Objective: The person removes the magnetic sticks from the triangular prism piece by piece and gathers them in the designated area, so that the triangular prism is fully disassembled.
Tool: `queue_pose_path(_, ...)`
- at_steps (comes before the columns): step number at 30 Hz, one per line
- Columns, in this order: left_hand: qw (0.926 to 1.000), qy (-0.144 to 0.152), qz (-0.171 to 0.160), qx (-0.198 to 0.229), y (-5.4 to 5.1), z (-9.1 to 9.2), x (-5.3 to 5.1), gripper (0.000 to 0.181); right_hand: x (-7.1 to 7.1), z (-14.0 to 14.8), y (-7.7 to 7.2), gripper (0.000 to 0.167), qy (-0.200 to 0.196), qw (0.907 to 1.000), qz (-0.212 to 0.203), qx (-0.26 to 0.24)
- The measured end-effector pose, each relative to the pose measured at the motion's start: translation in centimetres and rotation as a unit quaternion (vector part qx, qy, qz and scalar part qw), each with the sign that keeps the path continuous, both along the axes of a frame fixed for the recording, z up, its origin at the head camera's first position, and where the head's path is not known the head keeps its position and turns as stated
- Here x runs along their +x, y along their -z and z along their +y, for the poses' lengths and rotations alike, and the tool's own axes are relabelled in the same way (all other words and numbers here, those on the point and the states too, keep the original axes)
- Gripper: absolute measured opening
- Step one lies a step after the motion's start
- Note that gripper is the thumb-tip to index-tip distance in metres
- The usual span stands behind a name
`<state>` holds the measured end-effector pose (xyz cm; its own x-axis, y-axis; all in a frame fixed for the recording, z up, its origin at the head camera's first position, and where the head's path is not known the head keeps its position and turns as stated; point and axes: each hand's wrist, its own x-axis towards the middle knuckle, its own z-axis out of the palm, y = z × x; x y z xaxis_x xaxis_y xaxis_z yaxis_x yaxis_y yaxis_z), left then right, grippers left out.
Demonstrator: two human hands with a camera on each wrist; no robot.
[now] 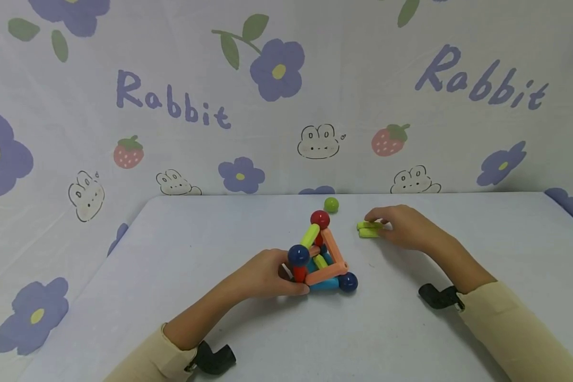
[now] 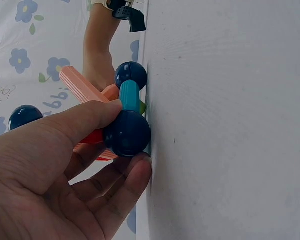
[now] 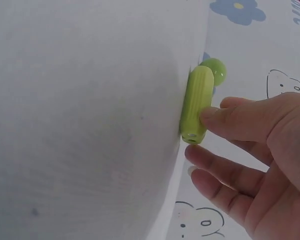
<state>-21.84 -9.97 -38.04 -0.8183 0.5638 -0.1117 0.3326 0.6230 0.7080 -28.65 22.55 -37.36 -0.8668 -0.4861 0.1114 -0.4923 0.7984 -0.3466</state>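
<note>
A built frame of magnetic rods and balls [image 1: 333,250] stands on the table, with a red ball [image 1: 320,219] at its top and dark blue balls [image 1: 347,282] at lower corners. My left hand [image 1: 267,273] grips its left side; in the left wrist view the thumb lies on the teal rod [image 2: 129,95] beside a dark blue ball [image 2: 127,134]. To the right, two yellow-green rods [image 1: 370,232] lie side by side. My right hand [image 1: 406,228] pinches them with thumb and index finger. In the right wrist view the thumb touches a ribbed rod [image 3: 197,102]; the index fingertip is partly hidden.
A loose green ball [image 1: 331,205] sits near the table's back edge, behind the frame. A patterned cloth [image 1: 181,143] hangs behind the white table [image 1: 387,339]. Black wrist mounts [image 1: 215,359] stick out from both sleeves.
</note>
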Motion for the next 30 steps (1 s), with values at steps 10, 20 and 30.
queue_pose_path(10,1.0000,0.000,0.005,0.009,0.0,-0.1,0.0,0.037,-0.1,-0.2,-0.1,0.029,0.009,0.9999,0.009,0.005)
queue_pose_path(20,1.0000,0.001,-0.003,0.008,0.3,0.0,-0.1,0.037,1.8,-1.5,-2.7,0.019,-0.066,0.9974,0.000,-0.028)
queue_pose_path(30,0.9998,0.006,-0.001,0.018,0.3,-0.1,-0.2,0.037,6.6,-5.2,-5.6,0.030,-0.223,0.9617,-0.158,-0.025)
